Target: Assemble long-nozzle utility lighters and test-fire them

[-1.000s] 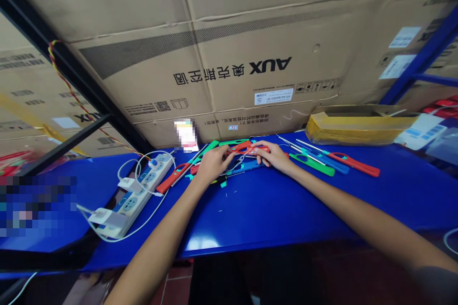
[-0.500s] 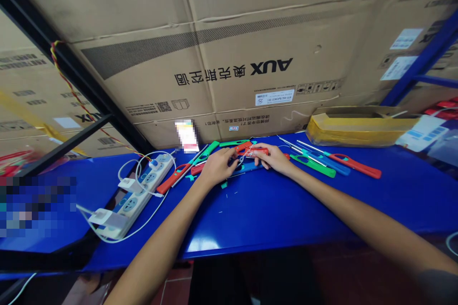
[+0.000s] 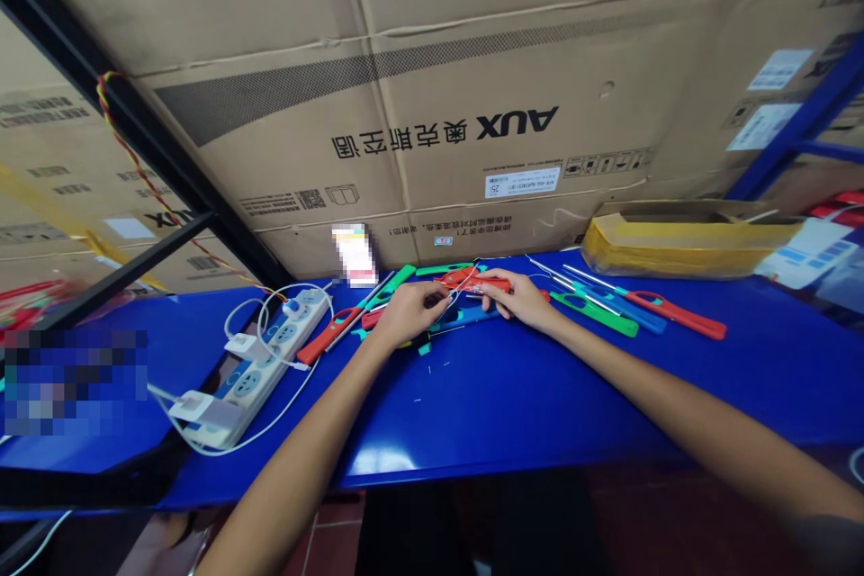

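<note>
Glossy blue tabletop (image 3: 513, 405), smooth plastic handles (image 3: 675, 317) (thin metal shafts (image 3: 587, 281)), matt cardboard carton (image 3: 432, 81).

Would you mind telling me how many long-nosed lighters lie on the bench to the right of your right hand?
3, beyond the right hand: a green lighter, a blue lighter and a red lighter, furthest out. Another may be hidden under the hand.

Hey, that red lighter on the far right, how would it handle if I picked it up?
The red lighter looks like light plastic. Its thin metal nozzle may flex slightly. Its flat body probably won't roll on the blue table.
</note>
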{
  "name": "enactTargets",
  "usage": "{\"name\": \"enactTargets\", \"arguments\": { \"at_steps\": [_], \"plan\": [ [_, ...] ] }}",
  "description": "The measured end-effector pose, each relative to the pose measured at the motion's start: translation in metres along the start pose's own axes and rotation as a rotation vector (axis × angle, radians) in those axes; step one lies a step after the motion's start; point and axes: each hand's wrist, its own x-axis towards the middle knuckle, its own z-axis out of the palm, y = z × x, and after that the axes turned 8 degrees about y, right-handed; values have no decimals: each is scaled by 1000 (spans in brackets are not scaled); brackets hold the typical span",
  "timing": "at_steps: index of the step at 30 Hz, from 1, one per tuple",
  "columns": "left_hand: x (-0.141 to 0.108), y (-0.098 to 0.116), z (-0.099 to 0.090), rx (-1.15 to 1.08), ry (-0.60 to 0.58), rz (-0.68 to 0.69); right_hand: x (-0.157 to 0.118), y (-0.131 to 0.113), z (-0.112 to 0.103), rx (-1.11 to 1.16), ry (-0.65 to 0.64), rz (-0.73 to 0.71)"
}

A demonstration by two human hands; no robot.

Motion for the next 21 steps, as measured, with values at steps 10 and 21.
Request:
{"name": "enactTargets", "arguments": {
  "at_steps": [10, 21],
  "plan": [
    [3, -6, -18, -8, 121, 108, 2, 0, -4, 26, -5, -14],
    [2, -15, -20, 70, 76, 268, -2, -2, -1, -97, -50, -43]
  ]
}}
